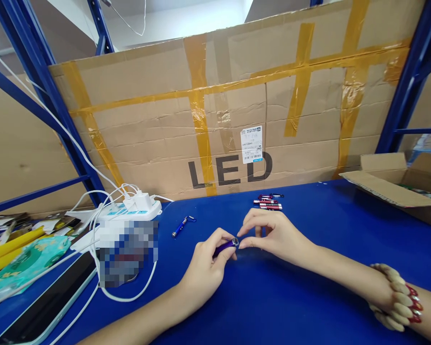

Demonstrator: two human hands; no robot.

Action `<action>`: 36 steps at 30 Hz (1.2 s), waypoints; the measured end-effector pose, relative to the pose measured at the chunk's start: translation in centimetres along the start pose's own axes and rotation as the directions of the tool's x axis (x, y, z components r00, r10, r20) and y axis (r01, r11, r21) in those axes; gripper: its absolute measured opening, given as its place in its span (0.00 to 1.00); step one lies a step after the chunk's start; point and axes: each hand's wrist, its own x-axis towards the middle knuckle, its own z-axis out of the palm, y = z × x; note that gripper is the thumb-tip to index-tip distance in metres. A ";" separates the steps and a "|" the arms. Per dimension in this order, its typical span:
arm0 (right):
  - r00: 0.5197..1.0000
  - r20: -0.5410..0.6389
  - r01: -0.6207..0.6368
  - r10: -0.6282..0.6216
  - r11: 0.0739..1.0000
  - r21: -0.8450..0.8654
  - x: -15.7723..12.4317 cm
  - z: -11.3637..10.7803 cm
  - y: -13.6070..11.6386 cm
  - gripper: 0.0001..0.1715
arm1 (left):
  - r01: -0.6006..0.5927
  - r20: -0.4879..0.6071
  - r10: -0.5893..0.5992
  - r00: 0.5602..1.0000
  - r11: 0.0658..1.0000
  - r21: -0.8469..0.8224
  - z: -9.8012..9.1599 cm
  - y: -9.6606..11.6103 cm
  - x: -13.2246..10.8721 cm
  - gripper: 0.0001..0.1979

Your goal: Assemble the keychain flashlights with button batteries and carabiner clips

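My left hand [204, 270] is closed around a small purple keychain flashlight [225, 247], holding it just above the blue table [280, 306]. My right hand [273, 235] pinches thumb and forefinger at the flashlight's metal front end; whether they hold a small part there is too small to tell. A beaded bracelet [395, 299] sits on my right forearm. Another blue keychain flashlight [182, 225] lies on the table beyond my left hand. Several more small flashlights [267, 201] lie in a group near the cardboard wall.
A white power strip [118, 211] with chargers and white cables sits at the left. A phone [46, 306] lies at the lower left beside yellow and teal items. An open cardboard box [395, 184] stands at right. A taped cardboard sheet marked LED [233, 115] backs the table.
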 end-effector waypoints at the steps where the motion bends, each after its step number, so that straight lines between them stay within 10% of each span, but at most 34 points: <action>1: 0.999 0.004 0.051 -0.051 0.998 -0.033 0.0 -0.1 0.1 0.14 | 0.004 0.016 -0.004 1.000 1.000 -0.013 0.0 0.0 0.0 0.04; 10: 0.940 0.062 0.340 -0.336 0.902 -0.265 -0.5 -0.5 0.1 0.09 | -0.038 0.134 0.046 0.990 0.997 -0.068 -0.1 -0.5 -0.2 0.04; 24: 0.997 0.062 -0.046 0.047 0.999 -0.023 -0.2 0.3 0.0 0.06 | -0.059 0.105 0.063 0.992 0.997 -0.043 0.0 -0.7 -0.2 0.06; 32: 0.999 0.044 0.005 -0.005 1.000 -0.006 0.3 -0.4 -0.1 0.14 | 0.002 0.102 0.016 0.995 0.984 -0.180 0.2 -0.5 0.3 0.04; 36: 0.989 -0.148 -0.044 0.028 0.994 -0.103 0.8 -1.8 0.2 0.16 | 0.040 0.075 -0.025 0.997 0.977 -0.209 0.1 -0.6 0.4 0.08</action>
